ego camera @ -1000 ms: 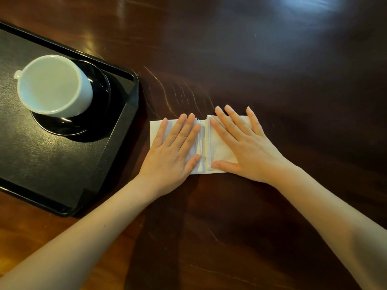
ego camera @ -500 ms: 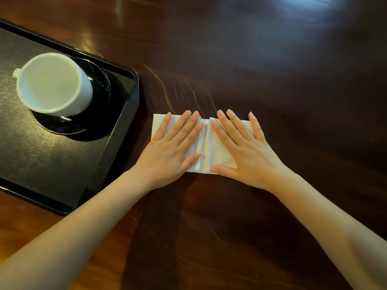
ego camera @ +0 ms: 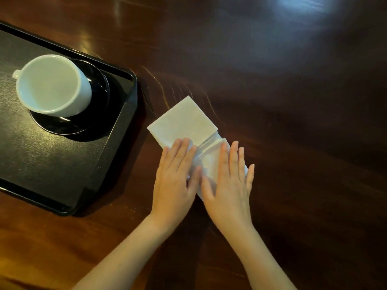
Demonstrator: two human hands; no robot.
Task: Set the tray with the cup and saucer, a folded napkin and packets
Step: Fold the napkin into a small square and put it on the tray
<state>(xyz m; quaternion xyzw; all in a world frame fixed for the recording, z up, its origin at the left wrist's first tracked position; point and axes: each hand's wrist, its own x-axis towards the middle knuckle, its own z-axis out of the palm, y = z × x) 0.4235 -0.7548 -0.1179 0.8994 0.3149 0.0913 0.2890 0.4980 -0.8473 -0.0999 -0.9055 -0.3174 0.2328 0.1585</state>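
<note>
1. the napkin (ego camera: pixel 184 120) lies on the bench (ego camera: pixel 293 101), just beside the right edge of the tray (ego camera: pixel 117 143) but not on it. it sits at an angle, with the far half flat and bare and the near half under both hands. a bunch of loose edges shows in the middle, between the hands.
2. the left hand (ego camera: pixel 173 181) is flat on the napkin, fingers (ego camera: pixel 180 151) stretched out and close together. the right hand (ego camera: pixel 228 185) is flat too. neither hand grips anything; both only press down with open palms.
3. risk, as i judge it: the layers in the middle look uneven. if the hands press or slide apart, the fold may open or get a crooked crease.
4. the bench is glossy, so the thin paper may slip under the palms and turn more. then the edges will not meet.
5. when the napkin is lifted to the tray, a pinch at one corner only may let the layers fall open.
6. the cup (ego camera: pixel 52 84) stands on the saucer (ego camera: pixel 98 105) on the tray, near its right side. a hand that carries the napkin there could knock the cup, which looks not centred on the saucer.
7. no packets are seen in this view, so that part is not yet done.
</note>
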